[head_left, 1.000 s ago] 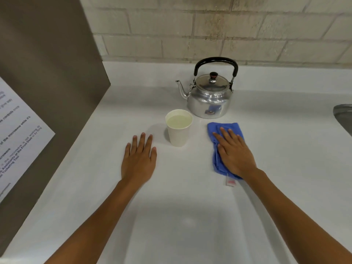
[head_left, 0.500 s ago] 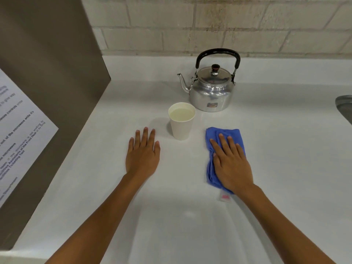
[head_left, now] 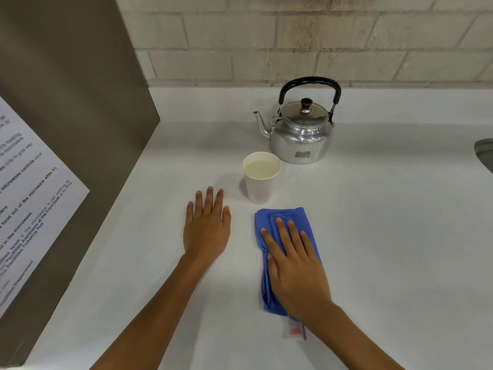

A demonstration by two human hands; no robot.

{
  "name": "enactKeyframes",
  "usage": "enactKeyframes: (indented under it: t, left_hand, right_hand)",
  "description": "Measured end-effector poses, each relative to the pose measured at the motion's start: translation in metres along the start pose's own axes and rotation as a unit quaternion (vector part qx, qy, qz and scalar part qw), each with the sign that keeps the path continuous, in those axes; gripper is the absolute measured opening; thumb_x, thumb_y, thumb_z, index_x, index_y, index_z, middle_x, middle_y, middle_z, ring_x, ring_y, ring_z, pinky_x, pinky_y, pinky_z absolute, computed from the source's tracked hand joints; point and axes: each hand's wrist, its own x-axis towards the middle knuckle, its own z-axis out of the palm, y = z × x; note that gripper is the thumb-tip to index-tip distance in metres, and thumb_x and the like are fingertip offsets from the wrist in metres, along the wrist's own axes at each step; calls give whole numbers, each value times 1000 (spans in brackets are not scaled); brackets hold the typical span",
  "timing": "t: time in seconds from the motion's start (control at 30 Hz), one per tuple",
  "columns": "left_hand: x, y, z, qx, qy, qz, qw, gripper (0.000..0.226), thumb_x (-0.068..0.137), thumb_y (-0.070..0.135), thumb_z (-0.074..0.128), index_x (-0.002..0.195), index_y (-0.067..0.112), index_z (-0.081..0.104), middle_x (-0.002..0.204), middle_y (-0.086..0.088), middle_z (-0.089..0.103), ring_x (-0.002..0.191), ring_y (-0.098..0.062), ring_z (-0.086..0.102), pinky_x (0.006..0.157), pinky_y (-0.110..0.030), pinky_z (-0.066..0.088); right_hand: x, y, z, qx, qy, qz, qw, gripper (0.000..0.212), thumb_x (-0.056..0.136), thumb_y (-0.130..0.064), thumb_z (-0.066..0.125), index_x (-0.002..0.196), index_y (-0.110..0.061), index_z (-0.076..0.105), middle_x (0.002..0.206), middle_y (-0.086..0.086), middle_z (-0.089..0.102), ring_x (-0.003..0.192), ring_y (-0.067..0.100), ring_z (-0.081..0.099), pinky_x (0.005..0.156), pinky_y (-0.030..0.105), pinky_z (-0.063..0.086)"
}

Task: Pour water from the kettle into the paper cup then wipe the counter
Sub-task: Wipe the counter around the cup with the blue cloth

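Note:
A silver kettle (head_left: 301,140) with a black handle stands upright at the back of the white counter (head_left: 386,236), spout pointing left. In front of it sits a white paper cup (head_left: 260,188) filled with water nearly to the rim. My right hand (head_left: 296,265) presses flat on a folded blue cloth (head_left: 288,214) just in front of the cup, with a small tag sticking out under my wrist. My left hand (head_left: 206,228) lies flat and empty on the counter, left of the cup and not touching it.
A brown panel (head_left: 66,102) with a printed paper notice (head_left: 29,198) walls off the left side. A brick wall (head_left: 293,41) runs behind the counter. A metal sink edge (head_left: 485,153) shows at the far right.
My right hand has slid the blue cloth toward me and a little to the left, away from the kettle. My left hand has stayed flat beside the cup.

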Motion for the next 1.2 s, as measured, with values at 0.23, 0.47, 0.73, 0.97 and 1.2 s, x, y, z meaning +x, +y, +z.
enactKeyframes:
  t: [0.23, 0.47, 0.73, 0.97, 1.2]
  left_hand:
    - [1, -2, -4, -35, -5, -6, 999, 53, 97, 37, 15, 145, 21, 0, 157, -1, 1, 144, -19, -4, 116, -34, -2]
    - [-21, 6, -28, -218, 25, -42, 975, 53, 98, 27, 29, 145, 17, 7, 156, -3, 8, 144, -16, 3, 116, -29, 2]
    - [-80, 103, -8, -55, -28, 74, 995, 68, 94, 50, 17, 137, 16, -22, 153, -9, -20, 138, -28, -24, 111, -38, -17]
    - [-93, 67, -10, 15, -18, 113, 993, 59, 94, 43, 11, 137, 13, 39, 144, -13, 38, 130, -41, 36, 102, -53, 38]
    - [-7, 2, -13, -22, -55, -32, 998, 56, 95, 46, 11, 145, 25, -3, 157, -6, -7, 141, -36, -13, 116, -47, -6]
  right_hand:
    - [23, -32, 9, 108, -22, -52, 992, 50, 100, -32, 17, 147, -29, 0, 158, 2, -9, 144, 24, -15, 116, 37, -13]
    - [64, 51, -12, 194, 99, 43, 975, 46, 97, -17, 34, 143, -13, 30, 154, 8, 26, 143, 24, 21, 116, 33, 13]
    - [99, 87, 4, 78, 19, 80, 994, 50, 99, -31, 18, 147, -16, 11, 158, 5, 10, 146, 24, 4, 120, 41, 6]
    - [98, 91, 11, 56, 21, 71, 996, 52, 98, -31, 17, 147, -17, 7, 159, 4, 8, 146, 22, 3, 119, 40, 4]
    - [102, 88, 13, 47, 17, 44, 998, 52, 98, -32, 12, 147, -25, -1, 159, -4, -1, 146, 17, -6, 119, 41, -2]
